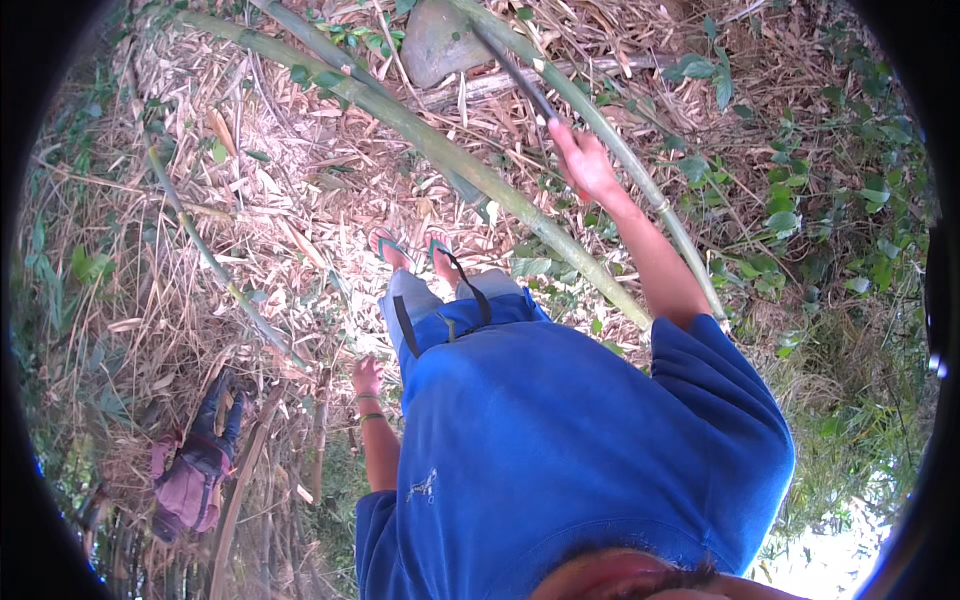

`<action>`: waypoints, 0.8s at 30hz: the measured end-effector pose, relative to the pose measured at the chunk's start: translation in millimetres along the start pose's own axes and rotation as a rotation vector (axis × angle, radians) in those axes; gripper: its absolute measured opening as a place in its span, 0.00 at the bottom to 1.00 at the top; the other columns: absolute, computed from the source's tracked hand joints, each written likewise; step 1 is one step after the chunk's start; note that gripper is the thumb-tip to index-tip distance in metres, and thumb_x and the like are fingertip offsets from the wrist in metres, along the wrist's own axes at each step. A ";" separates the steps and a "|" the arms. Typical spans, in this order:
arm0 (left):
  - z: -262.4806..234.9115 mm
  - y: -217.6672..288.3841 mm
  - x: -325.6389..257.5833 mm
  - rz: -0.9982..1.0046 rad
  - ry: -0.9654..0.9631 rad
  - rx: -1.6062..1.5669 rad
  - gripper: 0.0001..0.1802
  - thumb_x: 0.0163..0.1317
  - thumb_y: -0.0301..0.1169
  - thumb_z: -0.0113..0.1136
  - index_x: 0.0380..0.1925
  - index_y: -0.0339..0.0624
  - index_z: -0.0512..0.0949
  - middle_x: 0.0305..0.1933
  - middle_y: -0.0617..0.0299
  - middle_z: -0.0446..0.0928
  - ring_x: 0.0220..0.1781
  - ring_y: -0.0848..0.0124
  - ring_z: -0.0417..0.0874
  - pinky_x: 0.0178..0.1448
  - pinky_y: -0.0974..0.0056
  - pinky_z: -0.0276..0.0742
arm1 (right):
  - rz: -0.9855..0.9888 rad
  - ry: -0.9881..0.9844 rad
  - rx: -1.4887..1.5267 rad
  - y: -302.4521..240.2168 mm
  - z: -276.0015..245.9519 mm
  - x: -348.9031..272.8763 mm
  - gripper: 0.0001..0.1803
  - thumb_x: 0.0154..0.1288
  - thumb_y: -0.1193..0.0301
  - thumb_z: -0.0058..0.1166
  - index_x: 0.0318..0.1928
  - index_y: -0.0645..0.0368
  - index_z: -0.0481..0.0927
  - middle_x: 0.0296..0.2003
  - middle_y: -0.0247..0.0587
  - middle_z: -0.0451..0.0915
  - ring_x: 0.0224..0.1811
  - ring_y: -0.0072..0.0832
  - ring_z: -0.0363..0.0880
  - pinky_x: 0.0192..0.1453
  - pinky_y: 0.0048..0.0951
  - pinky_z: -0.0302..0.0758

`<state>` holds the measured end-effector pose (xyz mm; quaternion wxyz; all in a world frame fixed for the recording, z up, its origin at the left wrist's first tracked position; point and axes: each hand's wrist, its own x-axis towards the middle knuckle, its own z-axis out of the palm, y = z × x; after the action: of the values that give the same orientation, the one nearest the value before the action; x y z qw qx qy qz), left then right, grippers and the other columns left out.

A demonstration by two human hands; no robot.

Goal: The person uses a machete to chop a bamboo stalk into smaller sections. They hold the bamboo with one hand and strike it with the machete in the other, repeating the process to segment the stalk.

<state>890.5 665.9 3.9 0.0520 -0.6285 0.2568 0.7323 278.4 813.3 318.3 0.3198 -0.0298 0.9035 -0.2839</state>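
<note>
My right hand [588, 168] is closed round the handle of a machete [522, 82], held out ahead of me. Its long dark blade slants up and to the left, its far end by a green bamboo pole [610, 140] and a grey stone [440, 45]. Whether the blade touches either one, I cannot tell. Low at my left side hangs my left hand [367, 376], with a thin band at the wrist; it looks loosely open and holds nothing I can see. A thick green bamboo pole [450, 157] runs diagonally between my feet and the machete.
Dry leaves and bamboo litter cover the ground round my sandals [384, 243]. A thinner bamboo stalk [222, 265] lies to the left. At the lower left is another person [195, 470] in a purple top. Leafy plants [785, 205] grow on the right.
</note>
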 end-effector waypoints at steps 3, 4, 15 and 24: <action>11.5 -1.5 -8.4 -0.006 0.127 0.138 0.19 0.65 0.37 0.59 0.55 0.46 0.72 0.42 0.57 0.80 0.35 0.67 0.81 0.26 0.68 0.70 | -0.194 0.174 -0.109 67.0 24.9 1.7 0.31 0.70 0.44 0.47 0.34 0.65 0.78 0.20 0.49 0.75 0.23 0.35 0.76 0.29 0.35 0.74; 18.6 6.8 -13.3 -0.011 0.154 0.124 0.20 0.65 0.37 0.59 0.55 0.46 0.72 0.42 0.57 0.80 0.35 0.67 0.82 0.27 0.68 0.70 | -0.086 0.193 -0.279 133.2 40.9 2.6 0.32 0.69 0.43 0.48 0.39 0.66 0.80 0.24 0.53 0.77 0.26 0.40 0.77 0.33 0.38 0.75; 19.9 12.4 -7.6 0.012 0.115 0.118 0.17 0.66 0.36 0.58 0.53 0.45 0.73 0.41 0.56 0.80 0.36 0.70 0.81 0.30 0.68 0.73 | -0.150 0.067 -0.077 -0.6 11.8 25.9 0.39 0.69 0.38 0.41 0.36 0.68 0.80 0.15 0.43 0.74 0.20 0.34 0.77 0.28 0.37 0.74; 32.2 18.0 -22.2 0.107 0.179 -0.031 0.17 0.65 0.37 0.59 0.52 0.43 0.75 0.40 0.57 0.79 0.36 0.69 0.81 0.31 0.67 0.74 | 0.379 -0.249 -0.275 147.9 25.3 23.4 0.40 0.68 0.35 0.40 0.21 0.63 0.73 0.15 0.42 0.73 0.14 0.29 0.72 0.20 0.34 0.71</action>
<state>859.1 670.0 33.1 -0.0198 -0.6775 0.2822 0.6790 293.8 919.1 210.4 0.4690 0.0621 0.8766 -0.0876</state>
